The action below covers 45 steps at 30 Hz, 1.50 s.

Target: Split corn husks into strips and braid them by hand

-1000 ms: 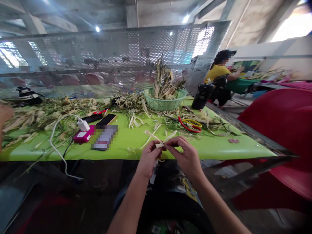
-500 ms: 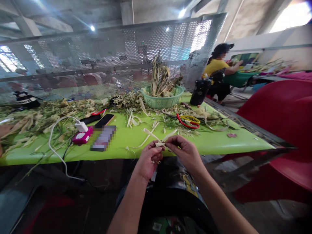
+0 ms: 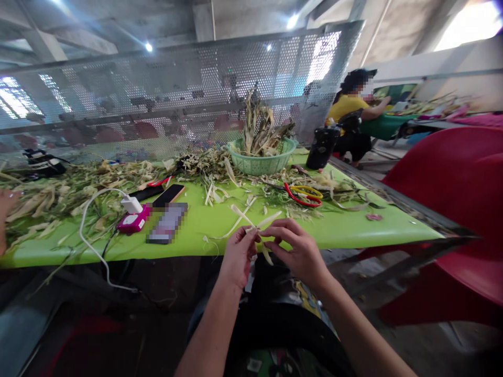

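Observation:
Dried corn husk strips (image 3: 266, 255) are crossed into a small bundle just off the front edge of the table, their pale ends pointing several ways. My left hand (image 3: 238, 256) is closed around the middle of the bundle, with thumb and fingers pinching the crossing. Close on the right is my right hand (image 3: 295, 246), its fingers parted and bent, fingertips at the strips. One strip end hangs downward between the two hands. The exact fold at the crossing is partly hidden by my left fingers.
On the green table (image 3: 212, 245) lie two phones (image 3: 168, 195), a pink power block (image 3: 133, 220) with a white cable, and red-and-yellow scissors (image 3: 304, 195). Husks fill a green basket (image 3: 261, 163) beside a black bottle (image 3: 323, 148). Another person's hand (image 3: 7, 201) is at far left.
My right fingers have spread apart and shifted slightly. A strip end now hangs down between my hands. My left hand keeps its pinch. At far left the other person's hand has come further into view.

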Motion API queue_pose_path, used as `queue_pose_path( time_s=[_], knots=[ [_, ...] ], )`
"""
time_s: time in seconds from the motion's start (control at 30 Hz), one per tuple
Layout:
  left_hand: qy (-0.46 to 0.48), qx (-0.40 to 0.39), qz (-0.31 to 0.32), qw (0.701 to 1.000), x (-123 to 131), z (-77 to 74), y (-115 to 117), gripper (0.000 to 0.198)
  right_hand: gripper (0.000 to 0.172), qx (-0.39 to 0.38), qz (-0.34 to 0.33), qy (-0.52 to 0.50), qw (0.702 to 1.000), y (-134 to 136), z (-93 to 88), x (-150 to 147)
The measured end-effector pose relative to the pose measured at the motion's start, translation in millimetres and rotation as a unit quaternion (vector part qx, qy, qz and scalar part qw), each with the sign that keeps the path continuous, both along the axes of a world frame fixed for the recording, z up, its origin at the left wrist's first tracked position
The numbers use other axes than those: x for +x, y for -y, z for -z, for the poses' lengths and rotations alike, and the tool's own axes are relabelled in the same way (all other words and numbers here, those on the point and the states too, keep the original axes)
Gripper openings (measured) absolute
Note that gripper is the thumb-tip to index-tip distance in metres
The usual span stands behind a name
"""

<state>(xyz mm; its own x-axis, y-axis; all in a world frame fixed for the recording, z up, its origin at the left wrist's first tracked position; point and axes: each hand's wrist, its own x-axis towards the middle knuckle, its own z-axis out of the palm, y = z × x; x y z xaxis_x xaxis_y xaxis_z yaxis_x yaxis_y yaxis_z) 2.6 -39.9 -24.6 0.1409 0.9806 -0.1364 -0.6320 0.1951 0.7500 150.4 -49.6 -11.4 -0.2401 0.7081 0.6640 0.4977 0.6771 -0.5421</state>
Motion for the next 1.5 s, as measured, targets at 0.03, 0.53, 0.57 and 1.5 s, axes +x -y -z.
queue_pose_path(
  time_s=[0.03, 0.53, 0.57, 1.5],
  knots=[
    [0.003, 0.002, 0.0, 1.0, 0.3, 0.3, 0.0, 0.032, 0.021, 0.006, 0.001, 0.01, 1.0, -0.1, 0.3, 0.2],
    [0.042, -0.011, 0.023, 0.999, 2.1, -1.3, 2.2, 0.035, 0.017, 0.068, 0.016, 0.082, 0.994, 0.1, 0.8, -1.5],
    [0.042, -0.01, 0.028, 0.999, 2.1, -1.7, 2.3, 0.035, 0.016, 0.068, 0.015, 0.072, 0.995, 0.2, 0.6, -2.5],
    [-0.128, 0.059, -0.035, 0.989, 11.5, -0.1, 8.9, 0.041, 0.006, -0.042, 0.152, -0.146, 0.977, 6.4, 11.2, -25.2]
  ],
)
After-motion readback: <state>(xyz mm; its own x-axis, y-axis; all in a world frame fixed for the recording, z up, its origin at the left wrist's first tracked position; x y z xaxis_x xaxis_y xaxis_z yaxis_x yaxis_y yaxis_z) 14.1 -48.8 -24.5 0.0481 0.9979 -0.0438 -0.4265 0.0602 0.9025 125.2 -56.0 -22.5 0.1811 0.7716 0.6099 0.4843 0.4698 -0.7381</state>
